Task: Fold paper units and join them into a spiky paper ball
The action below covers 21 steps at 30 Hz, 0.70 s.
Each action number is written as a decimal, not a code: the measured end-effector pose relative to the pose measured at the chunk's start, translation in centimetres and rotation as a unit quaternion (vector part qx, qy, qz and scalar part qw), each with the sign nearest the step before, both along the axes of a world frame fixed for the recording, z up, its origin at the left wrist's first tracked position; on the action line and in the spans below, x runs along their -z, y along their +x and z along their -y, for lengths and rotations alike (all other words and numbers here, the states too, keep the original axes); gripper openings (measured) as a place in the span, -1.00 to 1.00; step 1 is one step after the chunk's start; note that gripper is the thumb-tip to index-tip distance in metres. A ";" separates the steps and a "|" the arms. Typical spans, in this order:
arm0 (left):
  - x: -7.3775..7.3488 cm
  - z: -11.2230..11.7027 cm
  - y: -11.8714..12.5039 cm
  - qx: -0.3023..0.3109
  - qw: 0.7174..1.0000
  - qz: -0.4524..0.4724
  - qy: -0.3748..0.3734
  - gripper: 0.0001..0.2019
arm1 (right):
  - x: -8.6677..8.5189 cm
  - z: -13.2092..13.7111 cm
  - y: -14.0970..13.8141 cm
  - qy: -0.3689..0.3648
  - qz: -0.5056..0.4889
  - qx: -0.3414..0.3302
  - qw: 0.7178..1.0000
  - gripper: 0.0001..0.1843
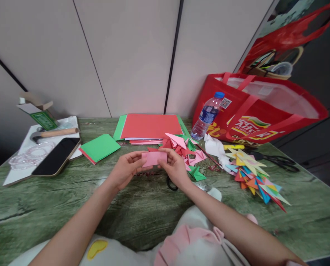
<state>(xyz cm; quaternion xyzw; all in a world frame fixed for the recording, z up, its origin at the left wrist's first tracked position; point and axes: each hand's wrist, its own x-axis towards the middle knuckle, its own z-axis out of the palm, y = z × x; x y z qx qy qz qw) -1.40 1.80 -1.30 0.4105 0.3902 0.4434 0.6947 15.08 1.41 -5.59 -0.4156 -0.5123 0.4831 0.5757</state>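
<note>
A small pink paper rectangle (pixel 154 158) is held just above the green table (pixel 70 199) between both my hands. My left hand (pixel 125 170) pinches its left end, fingers closed on it. My right hand (pixel 175 168) grips its right end the same way. Right behind the hands lies a pile of folded red, pink and green paper triangles (pixel 185 147). A black ring-shaped thing (pixel 170 184) lies on the table under my right wrist.
A stack of red and green paper sheets (pixel 150 126) lies at the back, a green paper pad (pixel 99 147) to the left. A phone (pixel 56 156), hammer (pixel 55 133) and bead bracelets (pixel 29 153) sit far left. Water bottle (pixel 207 115), red bag (pixel 259 111), multicoloured folded pieces (pixel 253 177), scissors (pixel 281 161) right.
</note>
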 end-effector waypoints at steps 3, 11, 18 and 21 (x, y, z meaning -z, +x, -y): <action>0.1 0.0 -0.2 0.025 1.000 -0.007 -0.004 -0.61 | 0.0 0.1 0.0 0.011 0.014 -0.005 1.000 -0.70; 0.5 0.0 -0.4 0.048 0.998 -0.047 -0.007 -0.57 | -0.8 0.7 0.2 0.106 0.152 0.012 0.983 -0.71; 0.6 0.0 -0.1 0.058 0.997 -0.040 -0.025 -0.61 | -0.6 0.9 0.2 0.148 0.221 -0.010 0.964 -0.80; 0.5 0.0 0.0 0.032 0.999 -0.021 -0.037 -0.69 | -0.5 0.9 0.3 0.142 0.223 -0.006 0.964 -0.92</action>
